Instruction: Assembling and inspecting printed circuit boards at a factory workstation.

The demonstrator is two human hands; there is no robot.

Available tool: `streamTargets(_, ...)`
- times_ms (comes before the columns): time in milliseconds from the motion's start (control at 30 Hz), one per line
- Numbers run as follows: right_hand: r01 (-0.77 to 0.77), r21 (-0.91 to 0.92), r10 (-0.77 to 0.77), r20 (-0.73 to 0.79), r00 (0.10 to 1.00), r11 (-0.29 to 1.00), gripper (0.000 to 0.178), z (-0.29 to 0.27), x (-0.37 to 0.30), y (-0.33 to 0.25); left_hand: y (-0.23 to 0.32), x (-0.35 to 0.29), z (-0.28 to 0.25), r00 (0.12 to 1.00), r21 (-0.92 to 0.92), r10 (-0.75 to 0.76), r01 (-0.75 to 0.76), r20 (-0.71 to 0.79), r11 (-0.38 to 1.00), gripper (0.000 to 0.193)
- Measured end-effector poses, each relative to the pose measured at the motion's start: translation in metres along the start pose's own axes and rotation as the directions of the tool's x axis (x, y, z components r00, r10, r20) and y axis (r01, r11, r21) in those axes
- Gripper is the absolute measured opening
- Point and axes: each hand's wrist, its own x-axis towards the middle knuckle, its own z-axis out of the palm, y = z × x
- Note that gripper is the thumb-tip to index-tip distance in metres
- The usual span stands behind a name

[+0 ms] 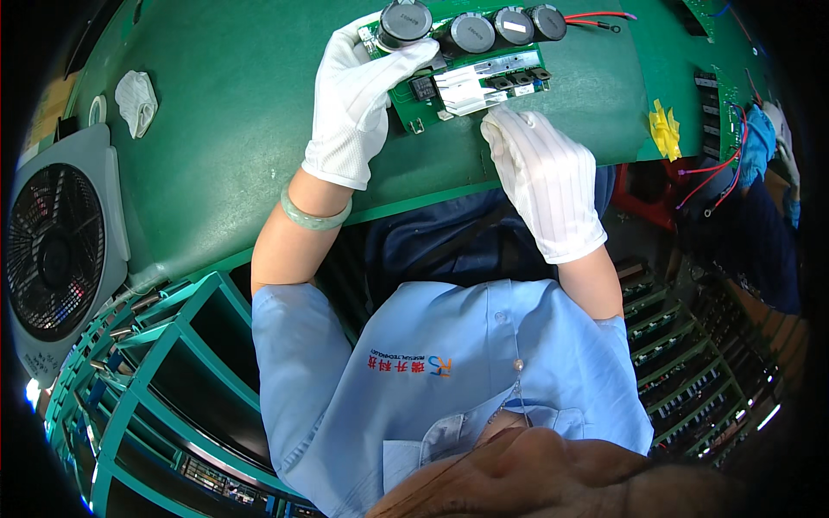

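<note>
My left hand, in a white glove, grips the left end of a green circuit board, its thumb lying across the top beside a big black capacitor. Several such round capacitors line the board's far side. Nearer me, a silvery-white heatsink and small black components stand on it. Red and black wires with ring ends stick out to the right. My right hand, also gloved in white, is closed at the board's near edge below the heatsink. Whatever its fingertips might hold is hidden.
The board is held over a green-topped table. A crumpled white glove and a grey fan are at left. Yellow tape sticks near the right edge. Farther right, a co-worker's blue-gloved hand is beside another board with red wires.
</note>
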Motion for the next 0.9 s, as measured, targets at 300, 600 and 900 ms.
streamTargets(300, 0.026, 0.094, -0.026, -0.001, 1.000, 0.995, 0.025, 0.002, 0.002, 0.009, 0.000, 0.001, -0.002, 1.000, -0.095, -0.017, 0.014, -0.023, 0.995, 0.050)
streamTargets(600, -0.083, 0.110, 0.090, -0.069, 0.994, 0.990, 0.025, 0.003, -0.006, -0.003, 0.001, 0.001, 0.000, 0.998, -0.091, -0.046, 0.043, -0.032, 0.995, 0.049)
streamTargets(900, -0.059, 0.135, 0.073, -0.099, 0.992, 0.989, 0.027, 0.020, -0.010, 0.000, -0.001, 0.000, -0.002, 1.000, -0.099, -0.011, 0.009, -0.022, 0.995, 0.050)
